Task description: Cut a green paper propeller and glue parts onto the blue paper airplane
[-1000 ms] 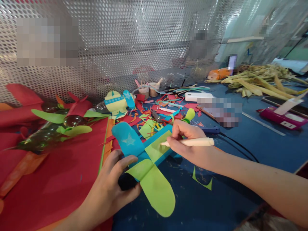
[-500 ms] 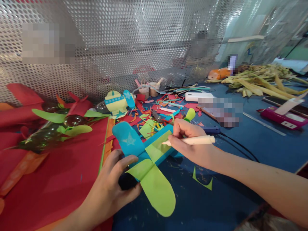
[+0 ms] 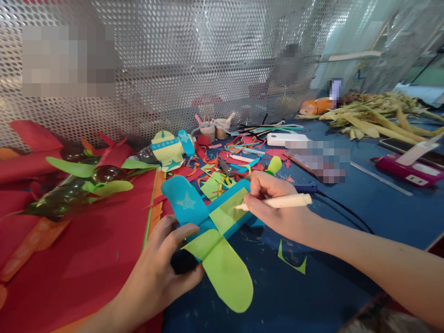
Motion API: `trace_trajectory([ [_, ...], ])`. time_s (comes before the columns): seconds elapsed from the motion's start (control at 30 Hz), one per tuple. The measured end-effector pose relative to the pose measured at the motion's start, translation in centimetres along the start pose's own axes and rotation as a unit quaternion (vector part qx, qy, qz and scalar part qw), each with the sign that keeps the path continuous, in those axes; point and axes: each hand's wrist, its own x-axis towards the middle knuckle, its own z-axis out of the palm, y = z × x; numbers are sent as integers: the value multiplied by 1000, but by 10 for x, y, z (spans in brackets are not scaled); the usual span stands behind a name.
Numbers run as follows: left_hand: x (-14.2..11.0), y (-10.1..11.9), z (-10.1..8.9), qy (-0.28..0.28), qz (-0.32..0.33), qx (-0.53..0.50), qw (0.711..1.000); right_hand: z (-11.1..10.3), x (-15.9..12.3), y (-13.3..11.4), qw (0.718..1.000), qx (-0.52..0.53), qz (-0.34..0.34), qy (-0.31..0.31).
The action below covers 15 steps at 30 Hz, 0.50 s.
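Note:
A paper-covered toy plane (image 3: 208, 217) with blue body, blue wing and lime-green wing lies on the blue table (image 3: 312, 286). My left hand (image 3: 156, 273) grips its dark tail end, fingers wrapped round it. My right hand (image 3: 274, 206) pinches a cream-coloured stick tool (image 3: 277, 202) whose tip rests on the green patch on the plane's body.
Red paper sheets (image 3: 79, 259) cover the left. Bottle crafts (image 3: 69, 185) and a second small plane (image 3: 169, 148) lie behind. Paper scraps (image 3: 236, 159), small cups (image 3: 215, 129), a white box (image 3: 286, 138), a pink device (image 3: 409, 169), dry husks (image 3: 378, 115) and a perforated metal screen (image 3: 180, 60) surround.
The tip of the stick tool has shifted slightly along the green patch; my left hand and the plane have stayed put.

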Motion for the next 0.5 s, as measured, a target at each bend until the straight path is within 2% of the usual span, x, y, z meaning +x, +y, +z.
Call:
trace_trajectory([
  [0.5, -2, -1, -1, -1, 8, 17, 1000, -1, 0, 0, 1000, -16, 3, -4],
])
